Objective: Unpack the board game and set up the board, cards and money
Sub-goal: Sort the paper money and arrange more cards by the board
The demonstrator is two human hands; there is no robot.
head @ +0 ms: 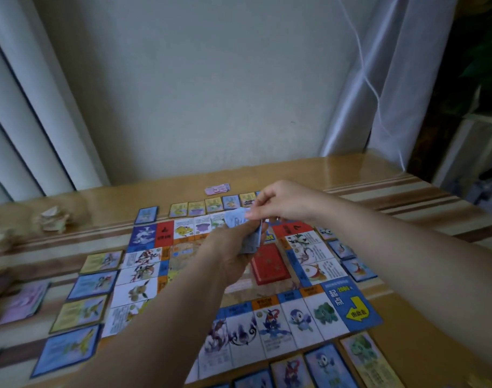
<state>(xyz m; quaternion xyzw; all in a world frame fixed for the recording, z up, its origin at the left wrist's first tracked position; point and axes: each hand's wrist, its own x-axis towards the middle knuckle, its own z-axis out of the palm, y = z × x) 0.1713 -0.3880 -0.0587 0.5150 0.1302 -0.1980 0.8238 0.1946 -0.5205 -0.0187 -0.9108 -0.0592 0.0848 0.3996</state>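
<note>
The game board (306, 315) lies flat on the wooden table (384, 180), its border printed with creature squares and a blue corner with a yellow arrow. Above the board's middle my left hand (233, 247) grips a small stack of blue paper notes (253, 238). My right hand (278, 204) pinches the top note (236, 218) and holds it lifted off the stack. A red card deck (270, 264) sits on the board just right of my left hand. Property cards (82, 312) lie in rows along the board's four sides.
A pink stack of notes (217, 189) lies beyond the far card row. Another pale purple stack (25, 301) sits at the left. Crumpled paper (53, 218) lies at the far left of the table. A wall and sheer curtain (384, 79) stand behind.
</note>
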